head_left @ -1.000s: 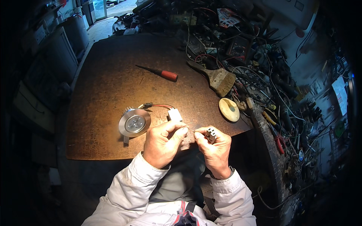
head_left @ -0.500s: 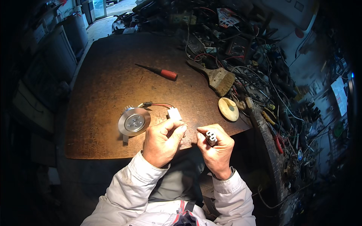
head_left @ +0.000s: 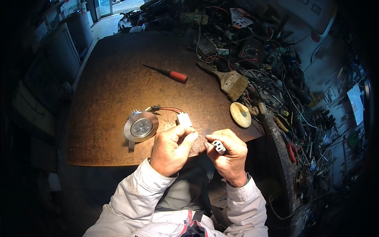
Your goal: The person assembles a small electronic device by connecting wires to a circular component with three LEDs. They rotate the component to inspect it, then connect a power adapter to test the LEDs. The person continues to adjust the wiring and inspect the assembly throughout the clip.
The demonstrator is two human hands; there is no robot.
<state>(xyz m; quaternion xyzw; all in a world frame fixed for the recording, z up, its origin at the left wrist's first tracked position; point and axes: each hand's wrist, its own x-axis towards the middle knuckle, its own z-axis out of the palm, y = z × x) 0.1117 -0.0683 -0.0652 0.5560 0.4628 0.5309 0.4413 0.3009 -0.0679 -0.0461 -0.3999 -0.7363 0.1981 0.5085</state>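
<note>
At the table's near edge, my left hand (head_left: 169,150) pinches a thin wire (head_left: 200,129) between thumb and index finger. The wire's fine ends stick out toward my right hand (head_left: 229,155), which is closed around a grey power-cord connector (head_left: 218,147) with slots in its face. My right thumb and index tips almost meet beside the wire; whether they touch it, I cannot tell. Just beyond my left hand sits a small white box (head_left: 184,119). Red and black leads join it to a round silver LED downlight (head_left: 141,127) lying face up to the left.
A red-handled screwdriver (head_left: 178,76) lies farther back on the brown table (head_left: 114,71). To the right are a wide brush (head_left: 233,83) and a round cream-coloured disc (head_left: 240,115). Tangled cables, tools and red-handled pliers (head_left: 291,153) crowd the right side.
The connector in my right hand has tilted, and its slotted face has shifted slightly left and down. The wire ends now reach closer to my right fingertips. My left hand has barely moved.
</note>
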